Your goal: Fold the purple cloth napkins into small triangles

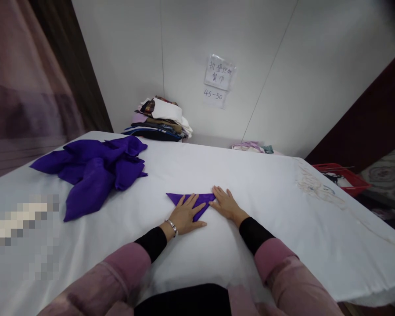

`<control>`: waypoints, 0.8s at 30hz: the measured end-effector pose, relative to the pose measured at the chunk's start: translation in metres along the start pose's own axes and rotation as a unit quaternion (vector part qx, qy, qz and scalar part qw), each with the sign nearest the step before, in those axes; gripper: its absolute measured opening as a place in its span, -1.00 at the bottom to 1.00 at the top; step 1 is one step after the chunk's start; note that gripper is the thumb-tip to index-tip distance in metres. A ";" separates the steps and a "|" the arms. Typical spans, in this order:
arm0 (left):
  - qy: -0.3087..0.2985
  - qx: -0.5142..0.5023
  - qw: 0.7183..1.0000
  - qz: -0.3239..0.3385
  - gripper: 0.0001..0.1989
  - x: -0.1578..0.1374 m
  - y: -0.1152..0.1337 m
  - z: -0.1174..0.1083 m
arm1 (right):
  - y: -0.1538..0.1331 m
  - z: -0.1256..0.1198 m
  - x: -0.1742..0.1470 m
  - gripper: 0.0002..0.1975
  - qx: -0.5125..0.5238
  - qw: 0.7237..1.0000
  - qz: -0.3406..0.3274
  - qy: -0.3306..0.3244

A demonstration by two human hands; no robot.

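A purple cloth napkin (202,212), folded into a triangle, lies flat on the white tablecloth (191,169) in front of me. Its long edge faces the wall and one point reaches out to the left. My left hand (185,216) rests on its middle with the fingers spread. At the right corner my right hand (226,203) lies flat, fingers stretched out over the napkin's tip. Part of the napkin is hidden under both hands. To the left is a loose, crumpled heap of purple napkins (95,169).
Against the wall stands a stack of folded cloths (161,120). More pale cloths (248,147) show behind the table's far edge. A red basket (352,186) stands beyond the right edge. A paper sign (219,74) hangs on the wall. Something pixelated covers the left front.
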State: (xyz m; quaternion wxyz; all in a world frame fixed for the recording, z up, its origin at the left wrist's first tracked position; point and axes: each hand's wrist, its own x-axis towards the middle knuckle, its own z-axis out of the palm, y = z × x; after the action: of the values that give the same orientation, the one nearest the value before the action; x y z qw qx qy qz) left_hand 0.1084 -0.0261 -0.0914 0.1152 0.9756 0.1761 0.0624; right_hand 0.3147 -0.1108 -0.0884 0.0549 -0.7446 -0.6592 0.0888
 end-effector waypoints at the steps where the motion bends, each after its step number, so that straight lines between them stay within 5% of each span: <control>1: -0.001 -0.001 1.000 -0.001 -0.23 0.000 0.000 0.001 | 0.001 -0.001 0.000 -0.30 -0.005 1.000 0.001 -0.004; 8: 0.006 -0.018 1.000 -0.006 -0.23 0.000 -0.001 0.002 | 0.002 -0.016 -0.008 -0.27 -0.010 0.997 0.076 0.010; 15: 0.010 0.001 1.000 -0.002 -0.23 0.001 -0.001 0.003 | -0.049 -0.005 -0.002 -0.29 0.006 0.996 -0.078 0.031; 24: 0.017 -0.003 1.000 0.001 -0.26 0.001 -0.004 0.007 | -0.040 0.009 -0.004 -0.29 0.041 0.997 -0.055 0.044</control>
State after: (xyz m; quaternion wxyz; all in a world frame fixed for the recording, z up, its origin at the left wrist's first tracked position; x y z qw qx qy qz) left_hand 0.1093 -0.0230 -0.0994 0.1154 0.9742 0.1767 0.0797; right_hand 0.2731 -0.1101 -0.0887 0.1191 -0.7074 -0.6921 0.0802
